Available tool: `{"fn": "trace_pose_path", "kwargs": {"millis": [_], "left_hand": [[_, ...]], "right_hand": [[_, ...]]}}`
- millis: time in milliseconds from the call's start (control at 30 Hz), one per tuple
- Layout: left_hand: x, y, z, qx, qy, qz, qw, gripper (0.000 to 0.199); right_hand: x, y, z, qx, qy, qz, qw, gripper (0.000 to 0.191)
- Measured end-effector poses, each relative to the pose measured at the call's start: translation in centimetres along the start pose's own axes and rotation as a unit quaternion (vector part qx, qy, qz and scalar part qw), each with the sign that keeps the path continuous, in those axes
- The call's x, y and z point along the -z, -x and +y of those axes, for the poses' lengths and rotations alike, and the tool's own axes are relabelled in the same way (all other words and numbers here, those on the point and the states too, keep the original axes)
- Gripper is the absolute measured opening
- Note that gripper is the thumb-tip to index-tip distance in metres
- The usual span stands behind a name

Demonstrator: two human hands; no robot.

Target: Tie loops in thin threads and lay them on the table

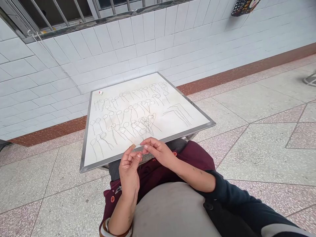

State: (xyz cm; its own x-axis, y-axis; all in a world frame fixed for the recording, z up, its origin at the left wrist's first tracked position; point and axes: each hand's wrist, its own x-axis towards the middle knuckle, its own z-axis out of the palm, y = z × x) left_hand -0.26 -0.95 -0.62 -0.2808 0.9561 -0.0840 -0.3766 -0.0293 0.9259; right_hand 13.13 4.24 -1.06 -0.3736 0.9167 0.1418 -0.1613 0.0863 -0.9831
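Close to the table's near edge, my left hand [130, 168] and my right hand [159, 152] meet over my lap. Their fingertips pinch a thin cord or wire [137, 151] bent into a small loop, its tail hanging below. Tan tape wraps a fingertip of my left hand. On the white table [163, 131] with a grey rim lie several rows of similar dark thin strands, each with a round loop [105, 116] and a loose tail. Several unlooped bent strands [179, 113] lie together at the right. Whether they are wire or thread I cannot tell.
A small white and red item [101, 93] sits at the table's far left corner. Behind stands a white tiled wall [138, 42] with a barred window [69, 13]. A patterned bag [244, 7] hangs at upper right. A stool's leg part [310, 80] shows at the right edge.
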Motion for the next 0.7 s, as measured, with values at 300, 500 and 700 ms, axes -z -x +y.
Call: {"fn": "trace_pose_path", "kwargs": {"millis": [300, 500, 700], "left_hand": [[0.0, 0.3, 0.4, -0.02, -0.007, -0.023, 1.0, 0.039], [-0.2, 0.5, 0.7, 0.0, 0.005, -0.046, 0.999, 0.04], [-0.6, 0.6, 1.2, 0.046, 0.048, -0.083, 0.994, 0.045]], "right_hand": [[0.2, 0.1, 0.2, 0.029, 0.007, -0.007, 1.0, 0.023], [0.4, 0.2, 0.2, -0.007, -0.048, -0.014, 0.999, 0.022], [0.8, 0.1, -0.2, -0.043, -0.071, -0.005, 0.997, 0.024]]}}
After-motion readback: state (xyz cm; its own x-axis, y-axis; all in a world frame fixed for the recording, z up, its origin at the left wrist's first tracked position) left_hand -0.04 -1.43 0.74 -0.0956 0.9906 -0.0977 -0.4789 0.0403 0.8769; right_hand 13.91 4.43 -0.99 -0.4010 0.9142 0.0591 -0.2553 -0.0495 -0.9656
